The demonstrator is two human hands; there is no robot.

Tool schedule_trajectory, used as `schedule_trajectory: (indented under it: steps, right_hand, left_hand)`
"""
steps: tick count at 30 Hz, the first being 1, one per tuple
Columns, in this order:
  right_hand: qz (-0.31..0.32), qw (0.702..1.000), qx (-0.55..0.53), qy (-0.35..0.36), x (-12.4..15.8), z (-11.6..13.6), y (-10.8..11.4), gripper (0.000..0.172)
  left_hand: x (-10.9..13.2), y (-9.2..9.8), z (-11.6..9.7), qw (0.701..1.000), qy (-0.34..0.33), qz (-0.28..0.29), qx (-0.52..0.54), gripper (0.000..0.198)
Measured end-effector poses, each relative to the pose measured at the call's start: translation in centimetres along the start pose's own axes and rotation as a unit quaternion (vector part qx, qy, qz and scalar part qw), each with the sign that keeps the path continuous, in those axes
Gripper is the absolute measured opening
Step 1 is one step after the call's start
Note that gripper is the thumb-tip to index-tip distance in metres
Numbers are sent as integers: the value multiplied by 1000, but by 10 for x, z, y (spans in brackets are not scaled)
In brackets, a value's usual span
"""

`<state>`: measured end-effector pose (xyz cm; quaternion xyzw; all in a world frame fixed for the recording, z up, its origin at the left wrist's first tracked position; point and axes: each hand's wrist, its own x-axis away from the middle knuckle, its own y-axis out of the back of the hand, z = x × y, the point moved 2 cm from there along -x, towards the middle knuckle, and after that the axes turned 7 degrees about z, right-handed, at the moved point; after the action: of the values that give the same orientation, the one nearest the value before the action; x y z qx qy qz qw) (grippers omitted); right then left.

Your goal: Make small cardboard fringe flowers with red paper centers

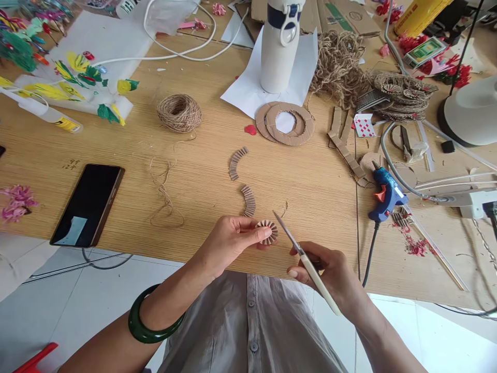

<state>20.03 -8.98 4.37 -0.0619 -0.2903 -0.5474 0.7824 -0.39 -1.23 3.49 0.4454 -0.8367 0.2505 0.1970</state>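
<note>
My left hand (231, 241) pinches a small pleated disc of corrugated cardboard (267, 232) between thumb and fingers, just above the near table edge. My right hand (324, 269) grips a slim craft knife (306, 261) with a cream handle, and its pointed steel blade rises close to the disc's right side. Two curved strips of corrugated cardboard (237, 163) (248, 201) lie on the wooden table (310, 207) just beyond the disc. A loose length of jute twine (165, 194) lies to the left of them.
A twine ball (179, 113), cardboard rings (284, 123) and a white bottle (279, 46) stand further back. A blue glue gun (388, 194) lies to the right, its cord hanging over the edge. A phone (87, 205) lies at left, beyond which are paper flowers (77, 77).
</note>
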Motion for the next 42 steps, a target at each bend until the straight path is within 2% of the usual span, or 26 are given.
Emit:
schedule_trajectory:
  steps: [2,6,10,13,15,19,25,29,36,42]
  right_hand:
    - [-32,999,-12,9,-2,5,4,39]
    - [-83,991,-66,77,-13,21,5,32]
    - [-70,982,-134,111,-27,29,-4,35]
    - [-57,982,-143,112,-32,28,-10,33]
    - [-69,979,-154,110,-34,27,-11,32]
    - [-127,967,-199,93,-37,26,-9,35]
    - [-196,951,-224,86,-41,30,-14,36]
    - [-170,957,-213,98,-42,28,-17,41]
    - [-53,996,-53,57,-22,23,1,42]
    - [16,1000,10,21,-8,17,2,45]
  left_hand:
    - [-1,-2,0,1000,11,11,12,25]
    - [-2,-9,0,998,16,55,27,26]
    - [-1,-14,0,995,-2,94,19,24]
    - [0,-14,-1,995,-1,99,3,22]
    - [0,-13,-2,995,-1,98,3,25]
    - [2,-16,-3,997,-13,69,16,32]
    - [-3,-32,10,990,-66,-29,117,29]
    - [-7,-33,16,986,-82,-80,121,24]
    - [-2,-17,13,988,-57,-103,104,23]
    - [0,-20,6,989,-64,-110,79,22]
